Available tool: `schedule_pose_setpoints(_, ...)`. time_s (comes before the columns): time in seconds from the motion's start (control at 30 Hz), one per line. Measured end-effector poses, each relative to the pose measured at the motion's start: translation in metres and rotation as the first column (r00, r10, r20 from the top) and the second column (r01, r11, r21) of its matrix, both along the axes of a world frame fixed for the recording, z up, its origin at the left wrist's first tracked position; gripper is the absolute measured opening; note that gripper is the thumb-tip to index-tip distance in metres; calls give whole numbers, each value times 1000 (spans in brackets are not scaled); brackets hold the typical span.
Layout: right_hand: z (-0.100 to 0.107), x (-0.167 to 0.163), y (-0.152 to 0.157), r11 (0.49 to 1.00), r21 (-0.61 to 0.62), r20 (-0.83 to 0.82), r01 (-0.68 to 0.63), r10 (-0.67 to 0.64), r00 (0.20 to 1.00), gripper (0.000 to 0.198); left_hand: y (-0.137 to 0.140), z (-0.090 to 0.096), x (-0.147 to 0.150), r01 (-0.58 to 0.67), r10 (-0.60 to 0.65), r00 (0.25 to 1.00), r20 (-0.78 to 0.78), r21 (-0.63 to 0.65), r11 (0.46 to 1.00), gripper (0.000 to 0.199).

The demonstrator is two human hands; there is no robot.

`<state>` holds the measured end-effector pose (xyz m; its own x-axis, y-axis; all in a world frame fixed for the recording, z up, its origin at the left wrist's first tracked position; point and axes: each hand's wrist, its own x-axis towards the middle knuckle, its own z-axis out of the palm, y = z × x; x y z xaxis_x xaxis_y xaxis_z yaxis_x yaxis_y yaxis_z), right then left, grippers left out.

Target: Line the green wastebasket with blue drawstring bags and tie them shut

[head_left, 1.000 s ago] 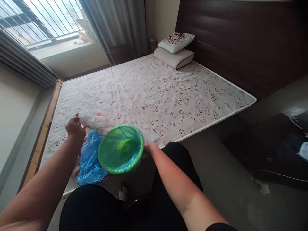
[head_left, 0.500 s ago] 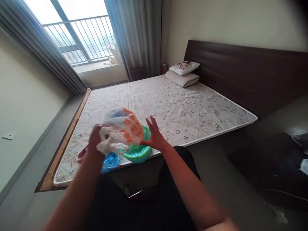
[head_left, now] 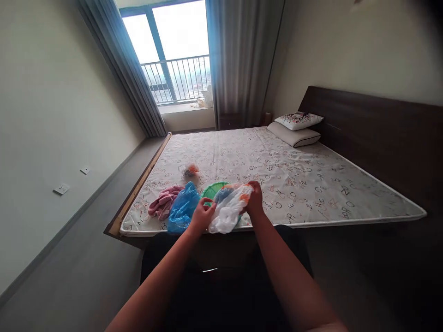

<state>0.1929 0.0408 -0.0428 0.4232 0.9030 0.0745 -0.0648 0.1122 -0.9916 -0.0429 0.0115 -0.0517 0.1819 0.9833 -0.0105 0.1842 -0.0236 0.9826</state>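
A white plastic bag [head_left: 226,213] with orange print is held up between my hands, something bluish-grey showing through it. My left hand [head_left: 203,214] pinches its left side, and my right hand [head_left: 255,199] grips the upper right edge. Behind the bag, partly covered by it, a green basin [head_left: 212,188] stands on the mattress. A crumpled blue plastic bag [head_left: 185,207] lies just left of my left hand. Next to that is a folded pink cloth [head_left: 164,203].
A small clear bag with orange print [head_left: 191,170] lies farther back on the patterned mattress [head_left: 235,152]. Two pillows [head_left: 294,131] are stacked by the dark headboard [head_left: 374,120]. A wooden bed rail [head_left: 138,184] runs along the left, near the wall.
My right hand, spread and off to the side before, has closed on the white bag's edge. The bag hangs lower and steadier. The camera view has turned left, showing more wall.
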Motion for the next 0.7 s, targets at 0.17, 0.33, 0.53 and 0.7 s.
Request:
schedule_pose_setpoints(0.17,4,0,7,998,-17,-162,62,-64,985,62,-26,-15,-2,-83,102,978,-179,113,990,60)
schedule_pose_setpoints(0.33,-3,-28,6,975,-17,-202,223,-221,954,56,-38,-22,15,-171,163,972,169,31,985,60)
schedule_pose_setpoints(0.53,-9,-48,-21,971,238,417,-28,-76,906,29,-61,-6,28,184,140,643,753,-329,926,100)
schedule_pose_setpoints(0.7,-1,-79,-56,811,-11,796,-585,361,485,32,-64,0,13,294,181,590,787,-418,860,84)
